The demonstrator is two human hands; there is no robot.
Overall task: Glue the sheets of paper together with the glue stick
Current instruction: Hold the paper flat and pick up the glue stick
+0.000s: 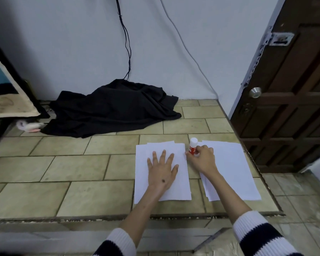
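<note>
Two piles of white paper lie on a tiled floor. My left hand [163,168] presses flat, fingers spread, on the left pile [142,172], whose sheets overlap unevenly. The right pile [233,172] lies beside it, partly under my right forearm. Between the piles stands a red glue stick [192,146] with a white cap, upright. My right hand [201,157] grips the lower part of the glue stick with curled fingers.
A crumpled black cloth [111,108] lies against the wall behind the papers, with a cable [127,39] hanging above it. A dark wooden door [288,89] stands at the right. The tiled platform's edge [174,217] runs just in front of the papers.
</note>
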